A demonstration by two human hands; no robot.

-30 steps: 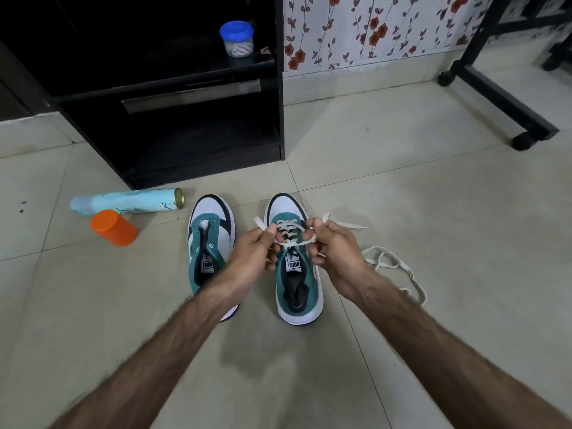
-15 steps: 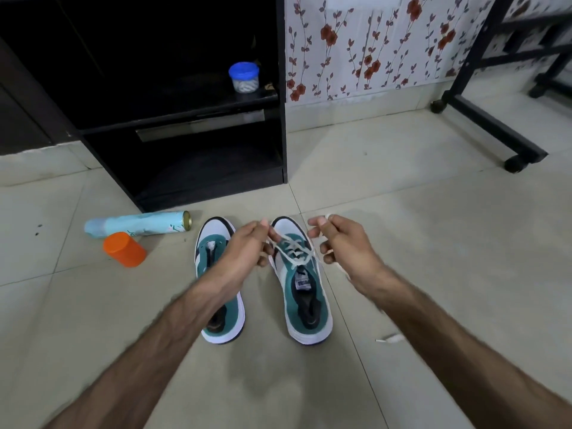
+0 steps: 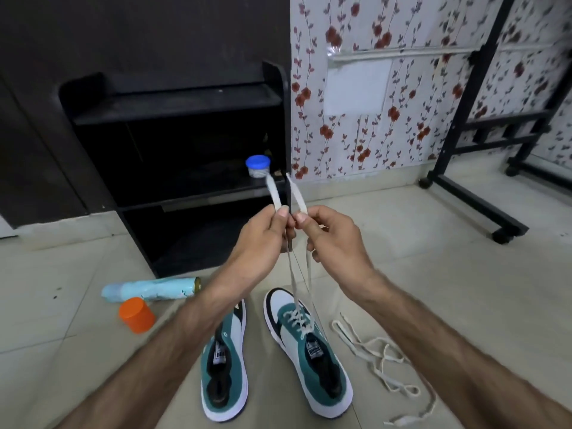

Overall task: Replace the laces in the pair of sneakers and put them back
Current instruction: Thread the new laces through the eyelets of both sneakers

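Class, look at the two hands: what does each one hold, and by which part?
Each pinches one end of the white lace threaded through the right sneaker: left hand the left end, right hand the right.

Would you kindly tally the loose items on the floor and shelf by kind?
Sneakers: 2, left one unlaced, right one laced
Laces: 2, one held, one loose
Spray can: 1
Orange cap: 1
Blue-lidded jar: 1
Total: 7

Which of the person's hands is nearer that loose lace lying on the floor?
The right hand. It is raised above the laced sneaker, and the loose lace lies on its side. The left hand is farther across.
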